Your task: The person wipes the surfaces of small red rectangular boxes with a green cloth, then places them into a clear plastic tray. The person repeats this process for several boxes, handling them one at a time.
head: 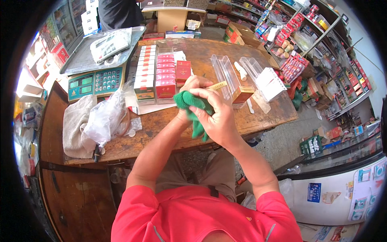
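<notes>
My right hand (218, 116) grips a bunched green cloth (196, 103), whose loose ends hang blurred over the table's front edge. Behind the cloth is my left hand (193, 83), its fingers around a small pack with a gold edge (219, 85). Most of that pack is hidden by the hands and cloth. Just beyond my left hand lie red packs (183, 70). To their left are a row of red cigarette packs (165, 87) and a row of white-topped packs (146, 87). A clear plastic tray (222, 71) with gold-edged packs (243, 92) stands to the right.
On the wooden table (157, 127) sit a digital scale (95, 81), a beige towel (77, 127) and a plastic bag (104, 118). A second clear tray (251, 66) bears a white spiral pad (270, 84). Beyond the table stands a person in dark clothing (121, 13). Stocked shelves (329, 57) line the right.
</notes>
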### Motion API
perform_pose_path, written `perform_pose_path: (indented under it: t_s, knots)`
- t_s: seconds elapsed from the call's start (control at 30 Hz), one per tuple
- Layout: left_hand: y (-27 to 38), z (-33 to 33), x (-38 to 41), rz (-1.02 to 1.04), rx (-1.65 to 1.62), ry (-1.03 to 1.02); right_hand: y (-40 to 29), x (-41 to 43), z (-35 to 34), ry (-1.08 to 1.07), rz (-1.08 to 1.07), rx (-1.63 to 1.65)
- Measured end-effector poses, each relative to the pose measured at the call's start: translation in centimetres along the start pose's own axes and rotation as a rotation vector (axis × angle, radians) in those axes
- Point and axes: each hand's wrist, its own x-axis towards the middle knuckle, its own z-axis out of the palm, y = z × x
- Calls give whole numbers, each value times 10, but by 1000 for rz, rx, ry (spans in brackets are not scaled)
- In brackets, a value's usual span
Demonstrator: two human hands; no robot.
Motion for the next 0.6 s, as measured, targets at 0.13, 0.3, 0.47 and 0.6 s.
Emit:
perform_pose_path:
  t_s: [0.13, 0.3, 0.47, 0.6]
  knots:
    - [6, 2, 0, -99, -60, 33, -2, 3, -13, 238, -41, -28]
    - [11, 4, 0, -204, -50, 56, 16, 19, -25, 406, -35, -473]
    - [-18, -2, -2, -138, -136, -12, -1, -1, -5, -58, -62, -37]
    - [-15, -11, -4, -432, -760, -9, -6, 6, -11, 83, -167, -148]
